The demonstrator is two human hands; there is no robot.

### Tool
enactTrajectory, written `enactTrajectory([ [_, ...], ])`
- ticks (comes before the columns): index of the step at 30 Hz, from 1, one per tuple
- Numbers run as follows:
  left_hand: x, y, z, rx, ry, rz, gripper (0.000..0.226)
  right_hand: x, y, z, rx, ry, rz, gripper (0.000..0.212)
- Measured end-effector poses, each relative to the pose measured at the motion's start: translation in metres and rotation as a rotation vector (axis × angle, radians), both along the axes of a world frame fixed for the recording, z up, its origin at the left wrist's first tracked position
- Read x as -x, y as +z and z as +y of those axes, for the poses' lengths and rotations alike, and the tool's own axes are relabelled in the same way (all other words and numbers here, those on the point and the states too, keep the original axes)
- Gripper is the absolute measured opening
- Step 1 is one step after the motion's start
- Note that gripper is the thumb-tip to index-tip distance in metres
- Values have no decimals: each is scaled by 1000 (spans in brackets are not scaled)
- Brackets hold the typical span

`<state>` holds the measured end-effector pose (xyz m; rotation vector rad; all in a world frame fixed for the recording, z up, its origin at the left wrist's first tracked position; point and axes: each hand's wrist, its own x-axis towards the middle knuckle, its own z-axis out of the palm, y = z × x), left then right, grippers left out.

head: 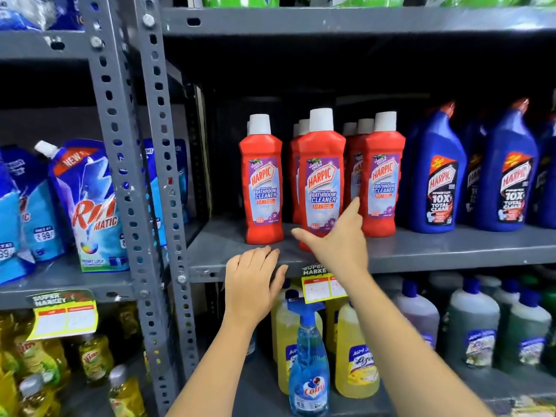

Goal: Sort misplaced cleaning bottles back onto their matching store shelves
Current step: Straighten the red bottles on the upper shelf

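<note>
Grey metal shelving [421,251], two bays side by side, boards bolted to slotted angle posts [156,164] punched with rows of holes. Bolt heads [148,20] visible at the joints. Yellow price tags [63,322] clipped to the front edges. Back of the middle level in deep shadow; light falls from the front; top board [331,21] pale grey

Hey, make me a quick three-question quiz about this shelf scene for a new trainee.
1. True or false: the right hand is open around the front red Harpic bathroom cleaner bottle.
2. Which product stands to the right of the red bottles? A) blue Harpic bottles B) Rin pouches C) Colin spray bottle
3. Fill in: the left hand rests at the shelf's front ____.

Key: 1 true; 2 A; 3 edge.
</note>
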<state>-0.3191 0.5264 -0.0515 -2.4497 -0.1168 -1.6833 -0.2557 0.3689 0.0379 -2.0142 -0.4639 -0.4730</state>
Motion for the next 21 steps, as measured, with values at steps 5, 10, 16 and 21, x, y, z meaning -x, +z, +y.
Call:
enactTrajectory([
  [5, 1, 0, 1, -3, -7, -4, 33, -11, -7, 22, 65, -56, 13, 108],
  [10, 2, 0, -1, 6, -2, 2, 33, -40, 0, 24, 8, 19, 56, 90],
  [16, 2, 0, 0, 9, 0, 6, 33, -59, 5, 28, -12, 67, 85, 81],
  [21, 1, -1, 0, 8, 7, 21, 34, -64, 6, 22, -18, 99, 97, 96],
])
